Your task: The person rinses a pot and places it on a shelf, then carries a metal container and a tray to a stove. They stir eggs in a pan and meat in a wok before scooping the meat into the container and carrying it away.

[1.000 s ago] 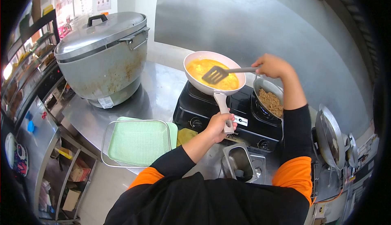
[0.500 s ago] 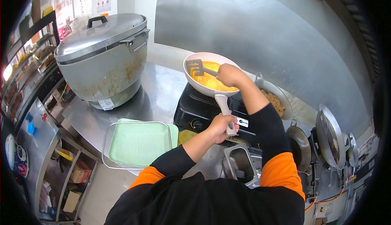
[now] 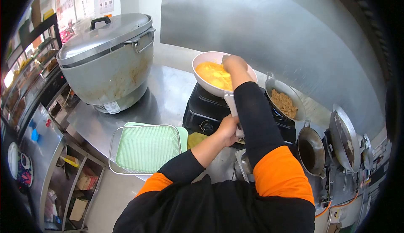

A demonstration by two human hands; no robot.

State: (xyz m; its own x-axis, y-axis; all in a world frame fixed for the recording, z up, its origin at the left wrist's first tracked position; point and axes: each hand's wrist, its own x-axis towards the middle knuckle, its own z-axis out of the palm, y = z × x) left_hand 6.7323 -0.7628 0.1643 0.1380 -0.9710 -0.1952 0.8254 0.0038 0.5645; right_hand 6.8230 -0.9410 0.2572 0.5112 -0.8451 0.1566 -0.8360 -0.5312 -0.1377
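Observation:
A white frying pan (image 3: 206,60) with yellow egg (image 3: 212,75) in it sits tilted on a black gas stove (image 3: 206,108). My left hand (image 3: 229,128) grips the pan's pale handle (image 3: 230,102) at the stove's front. My right hand (image 3: 233,64) is closed over the pan's far side, above the egg. The spatula seen earlier is hidden under that hand and forearm.
A large metal rice cooker (image 3: 107,60) stands at the left on the steel counter (image 3: 164,94). A wire basket over a green tray (image 3: 145,148) lies near the front edge. A pan of brown noodles (image 3: 284,102), a dark wok (image 3: 310,151) and more pans stand at the right.
My right hand swung from right of the pan across to its middle, taking the spatula out of sight. The pan tilted up toward me. My left hand stayed on the handle.

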